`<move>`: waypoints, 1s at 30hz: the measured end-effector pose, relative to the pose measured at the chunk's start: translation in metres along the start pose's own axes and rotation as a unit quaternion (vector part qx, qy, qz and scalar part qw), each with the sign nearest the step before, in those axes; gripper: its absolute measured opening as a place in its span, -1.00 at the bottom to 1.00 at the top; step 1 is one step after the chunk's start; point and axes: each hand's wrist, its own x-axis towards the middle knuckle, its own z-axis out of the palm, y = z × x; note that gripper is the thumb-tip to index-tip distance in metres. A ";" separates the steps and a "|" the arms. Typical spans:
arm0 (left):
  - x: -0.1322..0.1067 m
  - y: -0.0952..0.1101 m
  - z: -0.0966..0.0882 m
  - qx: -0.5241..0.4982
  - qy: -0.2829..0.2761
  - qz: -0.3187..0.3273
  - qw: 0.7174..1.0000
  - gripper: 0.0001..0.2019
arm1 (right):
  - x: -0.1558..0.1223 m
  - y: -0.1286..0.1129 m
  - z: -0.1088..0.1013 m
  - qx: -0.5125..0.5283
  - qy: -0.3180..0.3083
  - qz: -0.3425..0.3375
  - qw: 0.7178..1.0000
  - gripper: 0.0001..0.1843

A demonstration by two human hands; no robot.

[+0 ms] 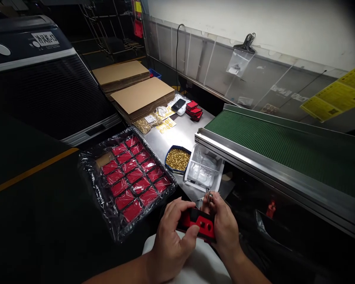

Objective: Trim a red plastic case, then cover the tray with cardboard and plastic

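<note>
In front of my lap, my left hand (174, 236) is closed round a red-and-black plastic casing (203, 225), with thumb and fingers at its near end. Two dark round holes show in the casing's red face. My right hand (226, 227) lies against the casing's other end. Between its thumb and fingers it pinches a small, thin metal tool (208, 195) that looks like tweezers; part of it is hidden by the fingers. Just beyond the hands are a blue tray (166, 163) of small brass-coloured parts and a white bin (220, 182) with clear plastic bags.
At left, a crate (99, 205) lined with black plastic holds rows of red casings. A green conveyor belt (272, 146) runs along the right. Cardboard sheets (143, 94), a bag of brass parts (146, 124), a phone (178, 104) and stacked red-black pieces (194, 111) lie behind.
</note>
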 end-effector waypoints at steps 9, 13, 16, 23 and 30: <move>0.006 0.010 0.003 -0.001 -0.023 -0.013 1.000 -0.41 | 0.008 0.005 0.002 0.022 0.020 0.065 0.997 -0.57; 0.007 0.014 -0.009 -0.112 -0.120 -0.058 0.985 -0.60 | 0.011 0.002 0.002 0.070 0.032 0.089 0.993 -0.59; 0.008 0.015 -0.016 -0.194 -0.168 -0.113 0.960 -0.65 | 0.014 -0.001 0.001 0.040 0.011 0.097 0.994 -0.55; 0.014 0.006 -0.013 -0.274 -0.175 -0.212 0.922 -0.60 | 0.017 -0.008 -0.002 -0.094 -0.029 0.063 0.993 -0.51; 0.015 0.006 -0.014 -0.119 -0.184 -0.168 0.961 -0.45 | 0.016 -0.019 0.009 -0.184 -0.091 -0.016 0.979 -0.50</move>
